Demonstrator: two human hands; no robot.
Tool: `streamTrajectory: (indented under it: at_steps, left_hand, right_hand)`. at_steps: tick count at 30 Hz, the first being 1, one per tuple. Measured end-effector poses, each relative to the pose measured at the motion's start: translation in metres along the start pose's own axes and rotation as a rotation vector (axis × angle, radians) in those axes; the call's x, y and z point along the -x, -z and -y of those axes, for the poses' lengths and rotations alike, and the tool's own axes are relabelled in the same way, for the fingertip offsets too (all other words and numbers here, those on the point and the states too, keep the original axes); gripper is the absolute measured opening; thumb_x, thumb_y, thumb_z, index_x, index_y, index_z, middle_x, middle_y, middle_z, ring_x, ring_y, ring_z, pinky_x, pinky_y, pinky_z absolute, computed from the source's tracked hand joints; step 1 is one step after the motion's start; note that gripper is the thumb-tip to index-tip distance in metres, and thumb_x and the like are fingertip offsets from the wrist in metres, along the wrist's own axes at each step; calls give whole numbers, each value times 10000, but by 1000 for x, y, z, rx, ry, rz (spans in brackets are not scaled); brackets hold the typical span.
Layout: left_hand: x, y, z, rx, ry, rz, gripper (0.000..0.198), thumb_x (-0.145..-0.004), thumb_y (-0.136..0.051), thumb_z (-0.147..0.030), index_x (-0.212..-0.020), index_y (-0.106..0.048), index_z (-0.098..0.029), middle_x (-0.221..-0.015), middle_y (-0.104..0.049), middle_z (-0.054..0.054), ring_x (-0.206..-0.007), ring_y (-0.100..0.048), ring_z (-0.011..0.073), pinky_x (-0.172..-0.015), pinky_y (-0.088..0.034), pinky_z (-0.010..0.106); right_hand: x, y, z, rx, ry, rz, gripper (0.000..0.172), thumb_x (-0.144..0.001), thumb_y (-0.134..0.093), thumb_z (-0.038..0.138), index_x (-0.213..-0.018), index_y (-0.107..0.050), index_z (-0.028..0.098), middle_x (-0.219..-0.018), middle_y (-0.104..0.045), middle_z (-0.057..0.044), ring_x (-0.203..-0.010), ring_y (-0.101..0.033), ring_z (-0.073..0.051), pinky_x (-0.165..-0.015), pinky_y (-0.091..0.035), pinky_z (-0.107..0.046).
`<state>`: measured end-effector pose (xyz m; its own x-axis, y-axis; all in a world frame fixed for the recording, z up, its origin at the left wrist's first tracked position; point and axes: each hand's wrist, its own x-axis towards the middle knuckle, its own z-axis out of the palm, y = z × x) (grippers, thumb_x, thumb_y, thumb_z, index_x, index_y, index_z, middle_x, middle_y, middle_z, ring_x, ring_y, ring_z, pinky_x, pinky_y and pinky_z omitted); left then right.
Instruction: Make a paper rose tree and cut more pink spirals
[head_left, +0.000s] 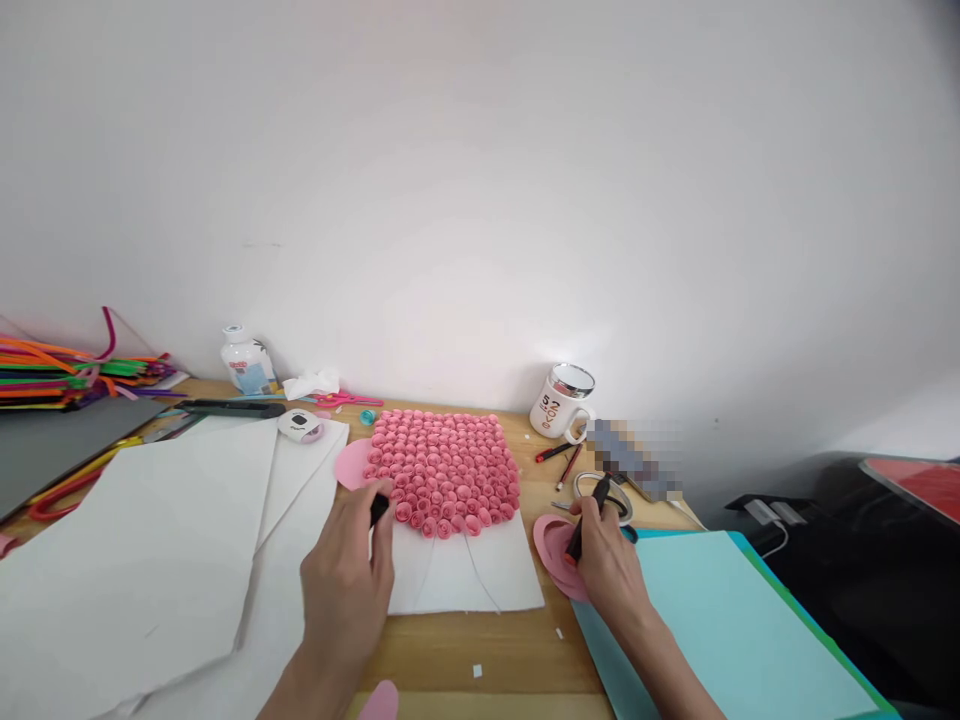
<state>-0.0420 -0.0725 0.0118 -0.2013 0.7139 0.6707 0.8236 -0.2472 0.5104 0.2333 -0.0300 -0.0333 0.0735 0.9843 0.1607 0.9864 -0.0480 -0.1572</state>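
My left hand (349,555) is closed with a small black pen cap (379,508) pinched between thumb and fingers. In my right hand (611,555) is a black marker (576,545) with a red band near one end, held over pink paper circles (551,550). Between the hands lies a white sheet (472,575) with pencil lines on its lower part. Rows of rolled pink paper roses (442,470) cover the upper part of that sheet. A further pink paper piece (352,465) shows at its left edge.
White sheets (150,560) spread on the left, with a white tape dispenser (301,426) on top. Along the wall stand a white bottle (248,362) and a mug (559,402). Pink scissors (349,399) lie behind. Light blue paper (735,620) fills the right.
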Motion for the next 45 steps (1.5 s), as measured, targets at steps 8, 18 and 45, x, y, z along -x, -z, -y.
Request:
streamTrajectory:
  at_steps: [8, 18, 45]
  left_hand:
    - [-85, -6, -62, 221, -89, 127, 233, -890, -384, -193, -1023, -573, -163, -878, -665, 53, -701, -598, 154, -611, -430, 254]
    - [-91, -20, -9, 246, -300, 510, 257, -893, -405, -325, -742, -564, -192, -526, -535, -41, -455, -456, 103, -507, -330, 231]
    - [-44, -23, 52, 176, -500, 417, 304, -864, -371, -186, -580, -477, -204, -418, -423, -52, -356, -350, 77, -419, -272, 221]
  right_hand:
    - [-23, 17, -3, 9, 6, -95, 333, -705, -463, 31, -1015, -465, 153, -855, -463, -52, -601, -528, -169, -544, -368, -250]
    - [-61, -3, -2, 74, 27, -118, 301, -777, -485, 29, -1058, -499, 139, -884, -495, -81, -709, -562, -198, -579, -342, -251]
    - [49, 2, -71, -387, -388, -350, 455, -786, -435, 578, -1017, -531, 198, -1115, -635, -164, -900, -633, -389, -698, -492, -482]
